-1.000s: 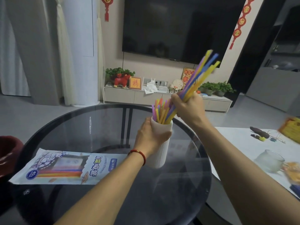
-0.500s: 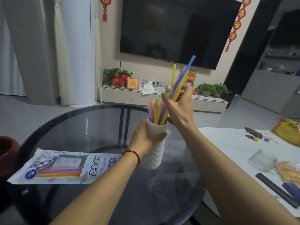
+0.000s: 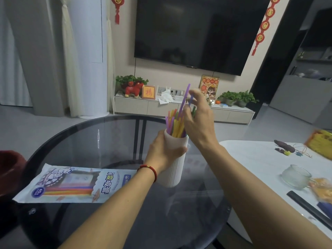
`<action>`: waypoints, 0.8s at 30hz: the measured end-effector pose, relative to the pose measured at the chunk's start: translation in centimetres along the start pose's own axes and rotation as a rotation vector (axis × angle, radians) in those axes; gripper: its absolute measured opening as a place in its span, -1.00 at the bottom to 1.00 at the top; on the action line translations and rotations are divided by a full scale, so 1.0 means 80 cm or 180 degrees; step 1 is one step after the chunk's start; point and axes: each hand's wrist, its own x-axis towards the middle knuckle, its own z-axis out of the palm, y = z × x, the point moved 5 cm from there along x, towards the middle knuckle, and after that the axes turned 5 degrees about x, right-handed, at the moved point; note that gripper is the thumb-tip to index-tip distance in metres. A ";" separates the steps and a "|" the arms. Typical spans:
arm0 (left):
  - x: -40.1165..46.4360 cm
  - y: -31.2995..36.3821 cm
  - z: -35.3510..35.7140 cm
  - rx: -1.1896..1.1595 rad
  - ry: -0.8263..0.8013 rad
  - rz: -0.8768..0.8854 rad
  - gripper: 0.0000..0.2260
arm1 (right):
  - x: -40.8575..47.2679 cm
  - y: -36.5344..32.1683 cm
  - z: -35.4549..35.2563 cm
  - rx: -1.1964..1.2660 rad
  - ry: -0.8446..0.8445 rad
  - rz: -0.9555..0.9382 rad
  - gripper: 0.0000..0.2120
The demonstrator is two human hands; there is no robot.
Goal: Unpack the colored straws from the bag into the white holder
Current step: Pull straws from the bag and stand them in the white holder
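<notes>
My left hand [image 3: 164,152] grips the ribbed white holder [image 3: 175,170], which is tilted slightly and lifted near the middle of the round glass table [image 3: 107,139]. Colored straws [image 3: 175,124] in yellow, purple, pink and green stand in it. My right hand [image 3: 199,121] is just above the holder's mouth, its fingers pinching a purple and a blue straw that stick up higher than the rest. The straw bag [image 3: 75,184] lies flat on the glass to the left, with rainbow stripes showing through its window.
A white table [image 3: 251,159] adjoins on the right, with a glass cup [image 3: 296,177], a black bar [image 3: 309,207], orange packets and small items. A dark red object [image 3: 10,169] sits at the left edge. A TV and low cabinet stand behind.
My right hand lowered its bundle into the holder; most straws now stand inside, and only two stick up between its fingers. The left hand kept its grip on the holder.
</notes>
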 end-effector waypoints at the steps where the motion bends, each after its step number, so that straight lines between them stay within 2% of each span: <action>1: 0.000 0.000 0.000 0.0015 -0.0007 0.0021 -0.43 | 0.002 -0.006 -0.003 0.0119 -0.0008 -0.0003 -0.51; 3: 0.000 0.002 0.000 0.0011 -0.0019 0.0084 -0.46 | 0.009 -0.014 -0.008 0.0138 -0.0075 -0.0206 -0.38; 6: 0.001 0.002 0.002 0.0055 -0.0004 0.0157 -0.56 | 0.007 -0.011 0.002 -0.0554 -0.0831 -0.0438 -0.55; 8: 0.003 -0.001 0.002 0.0057 -0.0011 0.0129 -0.52 | -0.004 -0.003 0.006 -0.0778 -0.1147 -0.0502 -0.58; 12: 0.004 -0.004 0.003 0.0103 -0.0034 0.0062 -0.47 | -0.002 -0.005 0.003 -0.0743 -0.1037 -0.0644 -0.54; 14: 0.005 -0.004 0.004 0.0121 -0.0001 0.0040 -0.47 | -0.001 -0.006 0.014 -0.0987 -0.1227 -0.0690 -0.48; 17: 0.006 -0.002 0.004 0.0159 0.0013 0.0039 -0.46 | -0.002 -0.007 0.031 -0.1379 -0.1493 -0.0713 -0.58; 21: -0.001 -0.016 -0.003 0.0157 -0.0439 0.0167 -0.42 | 0.005 -0.027 0.010 -0.1100 -0.1019 -0.0822 -0.67; 22: -0.004 -0.027 -0.010 0.0205 -0.0614 0.0121 -0.34 | 0.003 -0.034 0.001 -0.1043 -0.0838 -0.0946 -0.69; 24: -0.011 -0.050 -0.035 0.0645 -0.0807 -0.0169 -0.05 | -0.010 -0.050 -0.015 -0.0898 -0.0459 -0.1254 -0.75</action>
